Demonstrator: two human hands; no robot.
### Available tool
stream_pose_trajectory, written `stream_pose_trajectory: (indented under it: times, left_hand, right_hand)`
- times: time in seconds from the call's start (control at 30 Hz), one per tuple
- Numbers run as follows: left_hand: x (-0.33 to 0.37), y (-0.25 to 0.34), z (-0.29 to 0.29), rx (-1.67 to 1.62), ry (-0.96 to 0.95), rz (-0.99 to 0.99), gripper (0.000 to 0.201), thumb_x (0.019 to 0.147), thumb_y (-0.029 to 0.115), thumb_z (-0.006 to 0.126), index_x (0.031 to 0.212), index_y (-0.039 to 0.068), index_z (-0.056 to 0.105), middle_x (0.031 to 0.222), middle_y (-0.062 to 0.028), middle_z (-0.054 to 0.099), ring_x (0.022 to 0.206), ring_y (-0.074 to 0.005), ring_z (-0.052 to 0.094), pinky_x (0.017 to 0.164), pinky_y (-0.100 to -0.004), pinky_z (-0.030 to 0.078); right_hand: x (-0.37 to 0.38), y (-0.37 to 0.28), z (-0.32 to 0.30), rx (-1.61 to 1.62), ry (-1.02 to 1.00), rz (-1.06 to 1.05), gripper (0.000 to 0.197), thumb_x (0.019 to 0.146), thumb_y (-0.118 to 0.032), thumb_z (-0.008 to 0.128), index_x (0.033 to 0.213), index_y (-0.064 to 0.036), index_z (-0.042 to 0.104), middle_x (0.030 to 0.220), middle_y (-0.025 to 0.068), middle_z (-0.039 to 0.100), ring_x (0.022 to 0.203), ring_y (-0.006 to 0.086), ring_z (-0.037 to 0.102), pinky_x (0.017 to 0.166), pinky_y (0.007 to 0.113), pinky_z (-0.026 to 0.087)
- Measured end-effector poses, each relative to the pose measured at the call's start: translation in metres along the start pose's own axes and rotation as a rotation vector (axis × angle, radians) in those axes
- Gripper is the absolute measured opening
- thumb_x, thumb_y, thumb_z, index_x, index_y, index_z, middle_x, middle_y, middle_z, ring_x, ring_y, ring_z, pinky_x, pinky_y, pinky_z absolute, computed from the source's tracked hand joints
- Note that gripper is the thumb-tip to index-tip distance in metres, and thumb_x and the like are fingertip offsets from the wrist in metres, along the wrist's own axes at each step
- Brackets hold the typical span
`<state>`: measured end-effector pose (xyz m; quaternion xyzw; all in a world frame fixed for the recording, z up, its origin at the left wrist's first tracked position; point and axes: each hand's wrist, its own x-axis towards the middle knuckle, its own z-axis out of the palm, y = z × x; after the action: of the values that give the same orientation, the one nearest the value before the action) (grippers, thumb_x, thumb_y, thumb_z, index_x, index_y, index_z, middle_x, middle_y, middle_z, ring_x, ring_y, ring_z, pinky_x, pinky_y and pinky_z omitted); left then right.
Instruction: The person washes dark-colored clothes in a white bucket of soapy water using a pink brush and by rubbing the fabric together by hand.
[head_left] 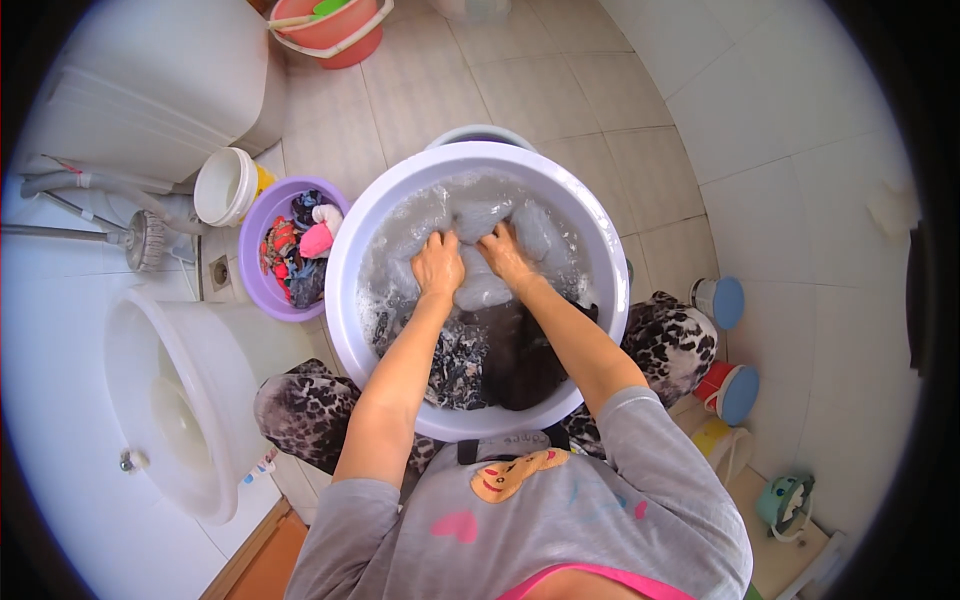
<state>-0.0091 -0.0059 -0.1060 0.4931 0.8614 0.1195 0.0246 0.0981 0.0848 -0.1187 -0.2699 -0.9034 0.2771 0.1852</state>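
Observation:
A large pale lavender basin (pixel 345 340) full of soapy water stands between my knees. Both my hands are in it, gripping a wet light-grey cloth (pixel 480 290) that bunches and balloons at the water's surface. My left hand (pixel 438 264) has its fingers curled into the cloth. A short way to the right, my right hand (pixel 506 254) is closed on the same cloth, fingertips hidden in its folds. Nearer to me, a black garment (pixel 520 360) and a black-and-white patterned garment (pixel 458 365) lie soaking under my forearms.
Left of the basin sits a purple tub (pixel 262 290) of coloured clothes, beside a white bucket (pixel 222 188). A white washbasin (pixel 150 400) juts out at left. A red bucket (pixel 335 35) stands at the far left; several small buckets (pixel 738 395) line the right wall.

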Motion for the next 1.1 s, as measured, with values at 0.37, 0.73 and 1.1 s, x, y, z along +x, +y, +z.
stream_pose_trajectory:
  times: [0.37, 0.73, 1.1]
  left_hand:
    - [0.01, 0.004, 0.015, -0.079, -0.028, -0.078, 0.033, 0.074, 0.011, 0.046, 0.107, 0.01, 0.052, 0.089, -0.0155, 0.053, 0.079, -0.0335, 0.055, 0.067, -0.0424, 0.044]
    - [0.022, -0.003, -0.165, -0.678, -0.532, 0.112, 0.042, 0.064, 0.008, 0.052, 0.105, -0.001, 0.051, 0.092, -0.0133, 0.058, 0.087, -0.0197, 0.054, 0.077, -0.0271, 0.042]
    - [0.03, 0.041, -0.291, -0.868, 0.02, 0.252, 0.038, 0.064, 0.022, 0.072, 0.089, -0.002, 0.055, 0.079, -0.004, 0.058, 0.072, -0.01, 0.052, 0.066, -0.0248, 0.043]
  right_hand:
    - [0.014, 0.007, 0.004, 0.346, -0.068, 0.265, 0.027, 0.076, -0.014, 0.047, 0.099, 0.0004, 0.051, 0.114, 0.0266, 0.039, 0.107, 0.0388, 0.036, 0.089, 0.042, 0.03]
    - [0.045, -0.084, -0.153, 0.224, -0.108, -0.194, 0.018, 0.078, -0.02, 0.053, 0.081, -0.0028, 0.054, 0.072, 0.0177, 0.054, 0.07, 0.0335, 0.052, 0.061, 0.038, 0.041]
    - [0.068, -0.152, -0.269, 0.377, 0.021, -0.151, 0.026, 0.082, -0.025, 0.051, 0.087, -0.0001, 0.054, 0.067, 0.0046, 0.051, 0.065, 0.0112, 0.044, 0.059, 0.027, 0.038]
